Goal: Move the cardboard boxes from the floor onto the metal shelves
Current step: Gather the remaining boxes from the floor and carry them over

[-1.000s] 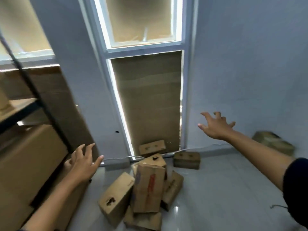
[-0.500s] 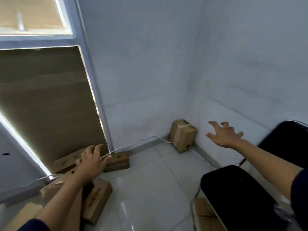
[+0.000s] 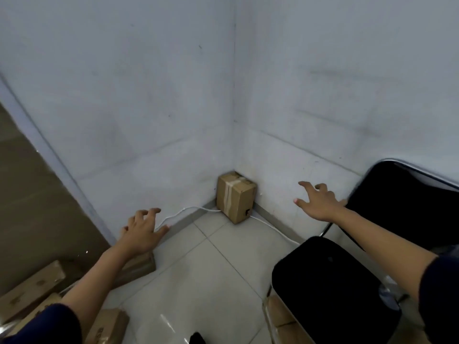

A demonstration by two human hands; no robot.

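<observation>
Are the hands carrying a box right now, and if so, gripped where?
Nothing is held. The left hand and right hand are both empty with fingers spread, reaching toward the taped box in the corner without touching it.

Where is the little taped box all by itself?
In the head view, the taped box stands on the floor in the wall corner, on the white cable, left of the black chair.

Both arms stretched forward, left hand (image 3: 141, 232) held nothing, fingers loosely curled, right hand (image 3: 319, 203) spread, empty
</observation>
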